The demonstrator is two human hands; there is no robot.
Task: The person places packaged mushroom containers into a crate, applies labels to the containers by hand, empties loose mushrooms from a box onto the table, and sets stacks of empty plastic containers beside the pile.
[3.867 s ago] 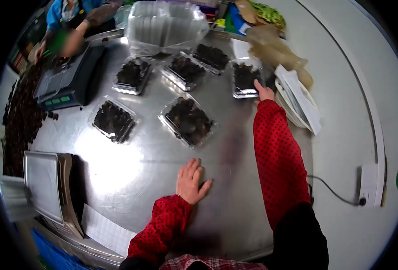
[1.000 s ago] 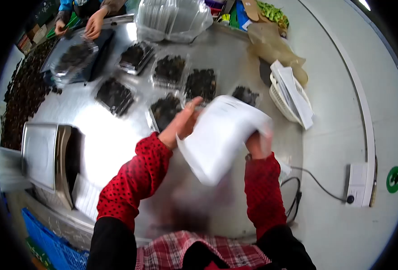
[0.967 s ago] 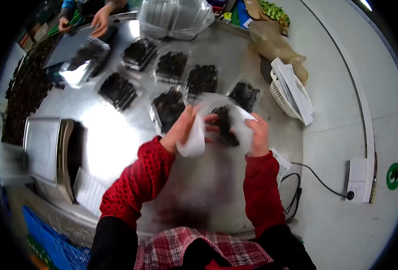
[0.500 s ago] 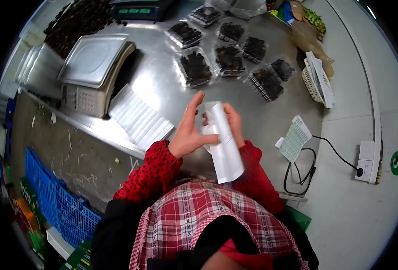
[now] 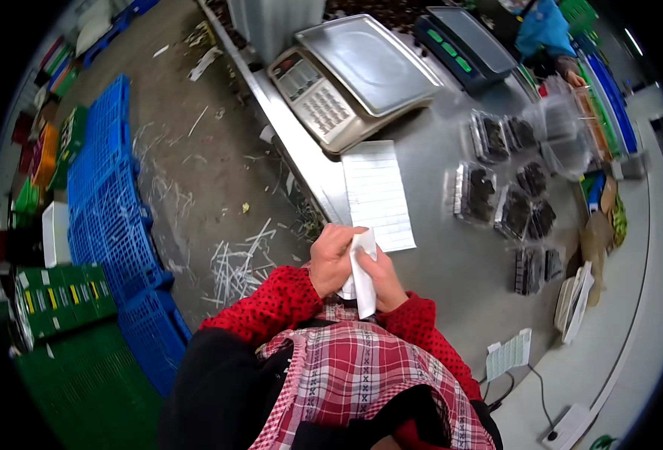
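Observation:
My left hand [image 5: 331,259] and my right hand [image 5: 381,279] are close together in front of my apron. Both are closed on a folded piece of white paper [image 5: 363,289], which hangs down between them. Just beyond my hands lies a stack of white paper strips or a lined sheet [image 5: 380,196] on the steel table [image 5: 440,262]. Behind that stands a beige weighing scale [image 5: 327,112] with a metal pan.
Clear plastic boxes of dark pieces [image 5: 475,193] stand at the right, near empty clear trays [image 5: 560,131]. A second, dark scale [image 5: 459,56] is at the back. Another person's hand [image 5: 574,78] shows there. Blue crates [image 5: 106,195] and scattered white strips [image 5: 237,262] lie at left.
My view has turned left, showing more floor and crates. My left hand, spread with its fingers apart before, is now closed on the paper beside my right hand. The paper looks more folded.

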